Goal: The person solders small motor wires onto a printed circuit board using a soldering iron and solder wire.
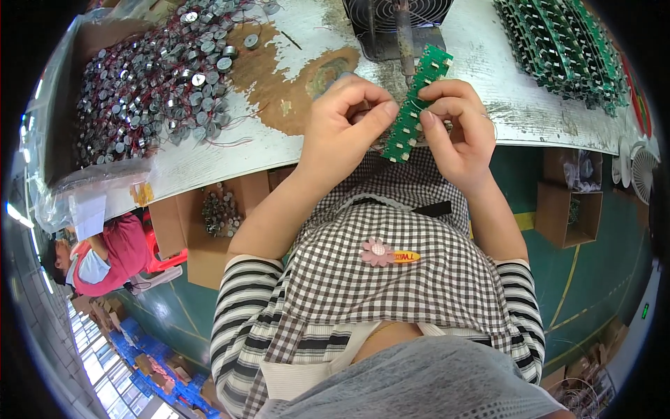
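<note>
My right hand (460,129) grips a long green circuit board (403,124) between thumb and fingers at its right edge. The strip stands tilted over the table's front edge and carries a row of small white connectors. On its left side my left hand (349,126) is closed in a pinch, thumb and forefinger against the board's edge. Whatever those fingers hold is too small or hidden to make out. Just above the board a soldering iron (404,38) points down, its tip close to the strip's upper half.
Small round silver parts with red wires (160,87) heap up on the left. Behind the iron stands a black fan (370,21). Stacked green circuit boards (558,49) lie at the right. Below the table (523,126) are cardboard boxes (569,216); a person (115,255) sits at the left.
</note>
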Demonstrator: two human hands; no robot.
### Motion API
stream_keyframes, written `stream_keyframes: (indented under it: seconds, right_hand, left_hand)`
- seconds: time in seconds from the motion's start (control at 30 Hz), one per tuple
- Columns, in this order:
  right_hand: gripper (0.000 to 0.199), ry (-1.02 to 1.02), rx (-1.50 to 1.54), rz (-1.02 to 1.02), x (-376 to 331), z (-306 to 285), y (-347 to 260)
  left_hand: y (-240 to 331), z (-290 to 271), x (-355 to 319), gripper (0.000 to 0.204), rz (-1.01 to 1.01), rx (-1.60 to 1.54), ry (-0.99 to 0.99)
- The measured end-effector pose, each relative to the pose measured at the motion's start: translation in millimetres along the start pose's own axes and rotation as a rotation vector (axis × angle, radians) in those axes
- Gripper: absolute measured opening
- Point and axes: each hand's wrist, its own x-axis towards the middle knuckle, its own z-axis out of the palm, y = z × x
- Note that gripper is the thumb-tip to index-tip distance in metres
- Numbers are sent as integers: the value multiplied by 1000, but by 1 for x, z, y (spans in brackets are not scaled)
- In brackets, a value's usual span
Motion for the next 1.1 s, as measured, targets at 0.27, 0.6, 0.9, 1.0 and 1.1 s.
stream_keyframes:
  seconds: [0.27, 0.6, 0.9, 1.0, 1.1]
  right_hand:
    - [9, 4, -76, -78, 5, -2, -1]
    - [9, 35, -83, -104, 16, 1, 3]
    - [9, 8, -86, -52, 7, 1, 5]
    - [8, 39, -50, -22, 12, 1, 4]
    - [8, 40, -86, -76, 13, 0, 3]
  left_hand:
    - [13, 8, 8, 10, -232, -167, 3]
    - [12, 14, 16, 10, -101, -156, 65]
    - [6, 15, 12, 9, -75, -85, 65]
    - [10, 14, 18, 10, -98, -127, 73]
    - [12, 14, 16, 9, -53, -116, 76]
